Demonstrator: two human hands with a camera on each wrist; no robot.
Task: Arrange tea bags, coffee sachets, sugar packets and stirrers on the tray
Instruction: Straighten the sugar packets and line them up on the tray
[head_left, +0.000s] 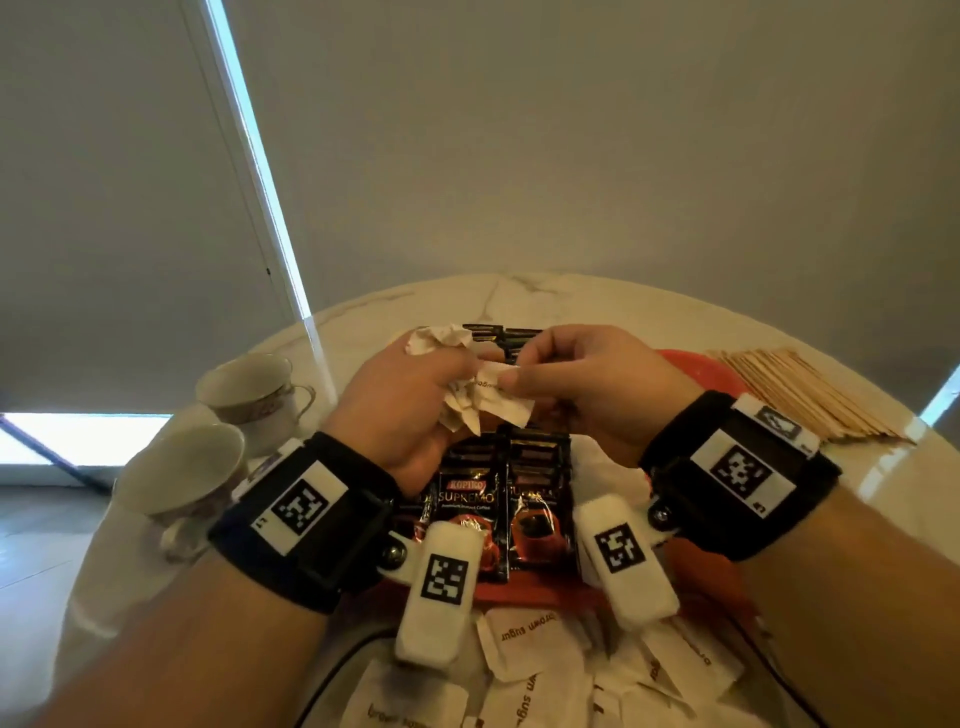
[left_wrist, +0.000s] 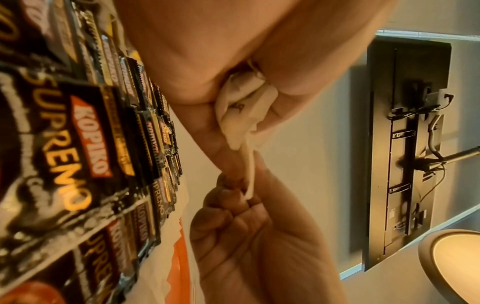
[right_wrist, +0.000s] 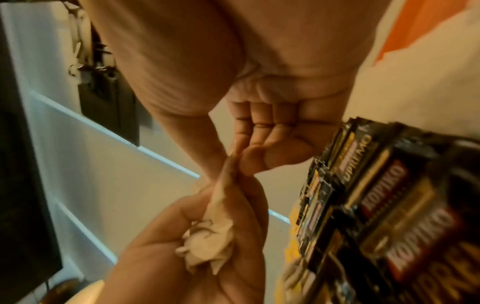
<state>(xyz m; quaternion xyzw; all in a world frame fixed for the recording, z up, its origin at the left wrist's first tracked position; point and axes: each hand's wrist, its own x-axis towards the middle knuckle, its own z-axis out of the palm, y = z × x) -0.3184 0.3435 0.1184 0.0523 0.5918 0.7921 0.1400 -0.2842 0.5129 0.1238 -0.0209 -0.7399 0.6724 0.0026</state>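
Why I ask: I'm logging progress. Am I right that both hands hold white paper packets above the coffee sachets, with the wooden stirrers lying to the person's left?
Not quite: the wooden stirrers lie to the person's right, as the head view shows. The rest stands.

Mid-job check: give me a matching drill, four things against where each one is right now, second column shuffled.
Things:
1. sugar packets
2. coffee sachets
3. stirrers
4. cups

Places:
A. on the table, left of the tray
B. lined up on the tray under the hands
C. bunched in the left hand, one pinched by the right hand
D. piled on the table, right of the tray

Pairs: 1-C, 2-B, 3-D, 4-A
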